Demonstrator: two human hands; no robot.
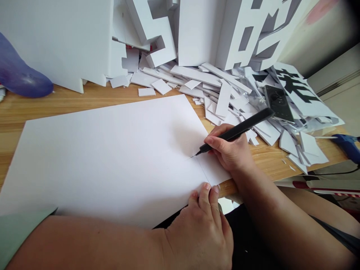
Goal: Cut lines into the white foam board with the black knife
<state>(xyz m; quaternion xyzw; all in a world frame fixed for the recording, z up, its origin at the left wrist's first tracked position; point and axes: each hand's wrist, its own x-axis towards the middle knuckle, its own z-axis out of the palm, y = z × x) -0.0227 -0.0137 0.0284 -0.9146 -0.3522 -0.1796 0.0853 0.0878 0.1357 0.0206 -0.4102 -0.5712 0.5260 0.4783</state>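
A large white foam board (98, 157) lies flat on the wooden table, with a thin line across its right part. My right hand (232, 150) is closed around a slim black craft knife (239, 125), tilted so that its fine tip is at the board's surface near that line. On the board's near edge, by the lower end of the line, rest the fingertips of my left hand (204, 217). Its fingers are stretched out and slightly apart, while the thumb is hidden from view.
Behind the board spreads a heap of white offcuts (194, 77). Large white cut-out shapes (201, 33) stand at the back. A purple balloon-like object (25, 71) is at left. On the right are a dark phone-like slab (278, 103), a black-printed sheet (305, 90) and a blue glue gun (347, 146).
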